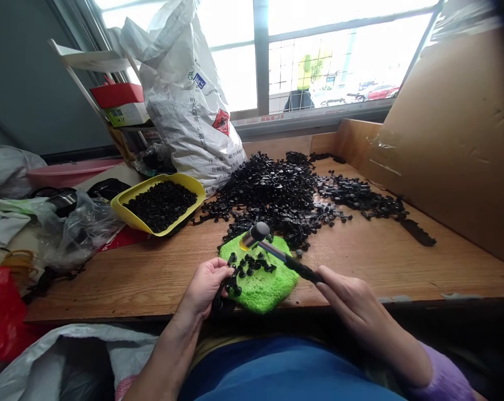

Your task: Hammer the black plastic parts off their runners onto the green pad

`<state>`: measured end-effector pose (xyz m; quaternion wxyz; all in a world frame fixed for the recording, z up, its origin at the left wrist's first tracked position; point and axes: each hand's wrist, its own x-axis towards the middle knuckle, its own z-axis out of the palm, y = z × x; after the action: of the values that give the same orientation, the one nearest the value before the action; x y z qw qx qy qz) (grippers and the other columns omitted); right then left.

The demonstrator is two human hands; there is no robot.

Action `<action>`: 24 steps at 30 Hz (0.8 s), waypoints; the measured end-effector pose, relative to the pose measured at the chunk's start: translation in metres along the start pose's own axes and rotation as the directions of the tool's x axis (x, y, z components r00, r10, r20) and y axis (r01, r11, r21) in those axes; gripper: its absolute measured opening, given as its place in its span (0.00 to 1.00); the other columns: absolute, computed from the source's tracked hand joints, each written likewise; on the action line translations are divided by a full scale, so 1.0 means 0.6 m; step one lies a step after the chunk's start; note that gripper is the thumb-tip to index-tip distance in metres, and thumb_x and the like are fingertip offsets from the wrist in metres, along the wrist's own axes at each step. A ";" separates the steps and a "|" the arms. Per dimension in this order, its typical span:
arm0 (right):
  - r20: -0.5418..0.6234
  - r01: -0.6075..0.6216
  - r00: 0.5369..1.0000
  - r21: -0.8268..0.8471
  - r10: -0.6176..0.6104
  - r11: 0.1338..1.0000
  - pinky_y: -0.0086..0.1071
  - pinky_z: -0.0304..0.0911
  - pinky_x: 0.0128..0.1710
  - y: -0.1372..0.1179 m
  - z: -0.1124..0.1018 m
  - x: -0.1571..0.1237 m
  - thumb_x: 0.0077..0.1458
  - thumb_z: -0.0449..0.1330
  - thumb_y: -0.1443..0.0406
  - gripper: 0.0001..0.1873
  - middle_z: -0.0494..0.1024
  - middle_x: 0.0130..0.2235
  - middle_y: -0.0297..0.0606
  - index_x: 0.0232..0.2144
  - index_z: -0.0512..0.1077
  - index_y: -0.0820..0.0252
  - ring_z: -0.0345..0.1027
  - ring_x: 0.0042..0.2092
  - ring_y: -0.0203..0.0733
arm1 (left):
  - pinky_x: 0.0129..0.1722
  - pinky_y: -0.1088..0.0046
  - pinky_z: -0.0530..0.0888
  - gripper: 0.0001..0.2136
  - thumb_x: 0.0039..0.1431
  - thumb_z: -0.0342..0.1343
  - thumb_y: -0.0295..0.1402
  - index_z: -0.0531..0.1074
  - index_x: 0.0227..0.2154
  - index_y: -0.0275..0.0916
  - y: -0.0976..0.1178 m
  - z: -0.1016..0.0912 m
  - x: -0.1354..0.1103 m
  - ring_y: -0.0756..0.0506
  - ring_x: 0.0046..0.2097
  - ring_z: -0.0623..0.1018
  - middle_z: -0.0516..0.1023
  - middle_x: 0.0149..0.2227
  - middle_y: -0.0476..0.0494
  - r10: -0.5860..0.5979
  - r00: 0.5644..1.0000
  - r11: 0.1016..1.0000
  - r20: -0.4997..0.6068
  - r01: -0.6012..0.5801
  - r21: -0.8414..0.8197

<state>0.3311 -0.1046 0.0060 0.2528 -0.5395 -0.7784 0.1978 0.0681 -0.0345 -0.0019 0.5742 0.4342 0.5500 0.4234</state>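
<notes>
My right hand (pixel 354 303) is wrapped round the dark grip of a mallet (pixel 283 257). The mallet's head, black at one end and yellow at the other, hangs above a green fuzzy pad (pixel 262 295). My left hand (pixel 205 284) pinches a cluster of small black rubber-like parts (pixel 231 281) at the pad's left edge. More loose black pieces (pixel 254 264) lie on the pad under the mallet head. Just behind the pad spreads a large heap of black stemmed parts (pixel 272 186).
A yellow tray (pixel 199 189) full of small black pieces stands at left. Behind it leans a tall white sack (pixel 185 111). A cardboard sheet (pixel 456 150) borders the wooden table (pixel 151 278) on the right. Plastic bags (pixel 80 225) crowd the left side.
</notes>
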 end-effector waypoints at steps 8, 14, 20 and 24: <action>0.022 0.047 0.999 -0.094 -0.045 0.994 0.30 0.49 0.24 -0.017 -0.017 0.012 0.63 0.41 0.61 0.12 0.69 0.24 0.33 0.32 0.61 0.55 0.62 0.23 0.39 | 0.10 0.84 0.55 0.08 0.42 0.58 0.31 0.63 0.22 0.36 -0.005 -0.004 0.006 0.57 0.15 0.59 0.63 0.16 0.55 0.010 0.999 0.998 0.036 -0.013 0.062; 0.064 0.040 0.998 -0.181 -0.029 0.983 0.31 0.48 0.23 -0.017 -0.018 0.011 0.62 0.42 0.60 0.13 0.70 0.23 0.34 0.30 0.62 0.55 0.63 0.24 0.39 | 0.09 0.84 0.52 0.08 0.42 0.57 0.32 0.62 0.21 0.37 -0.004 -0.001 0.007 0.57 0.13 0.56 0.62 0.14 0.57 0.014 1.000 0.995 0.009 -0.015 0.100; 0.087 0.032 0.996 -0.260 -0.009 0.965 0.30 0.47 0.22 -0.014 -0.017 0.014 0.62 0.41 0.59 0.15 0.69 0.22 0.33 0.29 0.62 0.56 0.62 0.24 0.39 | 0.11 0.84 0.50 0.09 0.40 0.57 0.30 0.61 0.19 0.37 0.006 0.005 0.005 0.58 0.12 0.55 0.61 0.12 0.59 -0.002 1.000 0.998 0.004 0.002 0.060; 0.087 0.021 0.996 -0.210 -0.002 0.977 0.28 0.48 0.22 -0.014 -0.013 0.014 0.63 0.41 0.61 0.14 0.69 0.22 0.33 0.30 0.62 0.57 0.62 0.23 0.37 | 0.14 0.84 0.53 0.09 0.40 0.58 0.30 0.61 0.20 0.37 0.002 0.004 0.006 0.58 0.14 0.59 0.63 0.13 0.57 0.000 1.000 0.999 0.008 -0.001 0.050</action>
<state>0.3272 -0.0990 0.0187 0.1615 -0.5498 -0.8082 0.1357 0.0706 -0.0307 -0.0015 0.5653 0.4504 0.5579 0.4077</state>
